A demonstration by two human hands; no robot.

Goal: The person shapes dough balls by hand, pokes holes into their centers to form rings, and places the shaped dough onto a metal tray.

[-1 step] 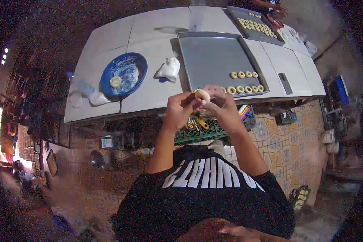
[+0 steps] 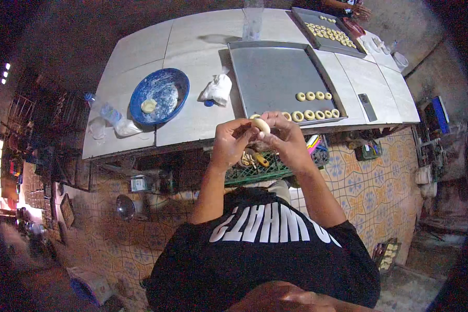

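Observation:
Just above the near edge of the table, my left hand (image 2: 231,141) and my right hand (image 2: 286,136) hold one dough ring (image 2: 262,126) between them. The fingers of both hands are closed around its sides, and some fingertips are hidden behind it. Beyond them lies a large grey metal tray (image 2: 281,67). Raw dough rings (image 2: 309,115) line its near edge, with a shorter row (image 2: 310,96) behind on the right. Left of the tray, a blue basin (image 2: 135,99) dusted with white flour holds a round lump of dough (image 2: 148,106).
A tied white plastic bag (image 2: 218,89) sits between basin and tray. A phone (image 2: 367,107) lies right of the tray. Another tray of dough rings (image 2: 327,32) stands far right, near another person's hand (image 2: 361,11). Below the table is a green crate (image 2: 244,176).
The dough ring has tilted a little between my fingers. Both hands stay in nearly the same place, and the things on the table have not moved.

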